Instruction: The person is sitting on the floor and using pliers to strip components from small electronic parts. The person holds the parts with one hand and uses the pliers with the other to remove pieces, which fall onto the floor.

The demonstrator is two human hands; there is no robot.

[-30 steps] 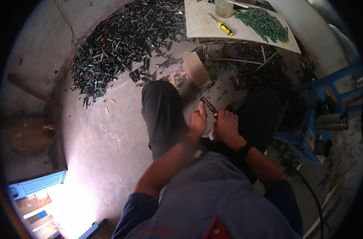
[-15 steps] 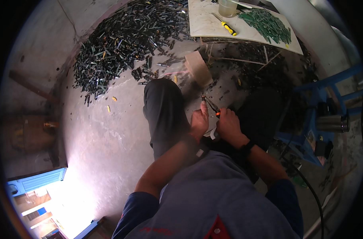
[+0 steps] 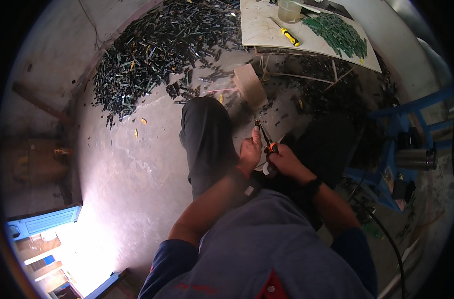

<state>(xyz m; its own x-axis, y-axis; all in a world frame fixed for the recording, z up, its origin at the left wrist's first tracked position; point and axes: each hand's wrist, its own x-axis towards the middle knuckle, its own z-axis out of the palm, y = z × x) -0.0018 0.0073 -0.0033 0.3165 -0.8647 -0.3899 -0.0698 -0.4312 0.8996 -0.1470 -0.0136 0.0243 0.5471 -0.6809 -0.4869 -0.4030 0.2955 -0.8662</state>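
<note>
Over the floor point(image 3: 147, 179), short of the near edge of the counter point(image 3: 257, 32), the right hand point(image 3: 285, 160) is wrapping its grip around orange-handled pliers point(image 3: 273, 147), whose long axis is slanting forward and leftward toward a small dark piece point(image 3: 257, 122) that the left hand point(image 3: 250, 151) is pinching.

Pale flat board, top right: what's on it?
Yellow-and-black screwdriver, translucent round container, heap of thin green strips, among other items. The heap covers the board directly beneath it.

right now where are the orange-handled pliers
In the head view, just right of centre: the pliers are in the right hand, tip near the left hand, right of the left trouser leg.
</note>
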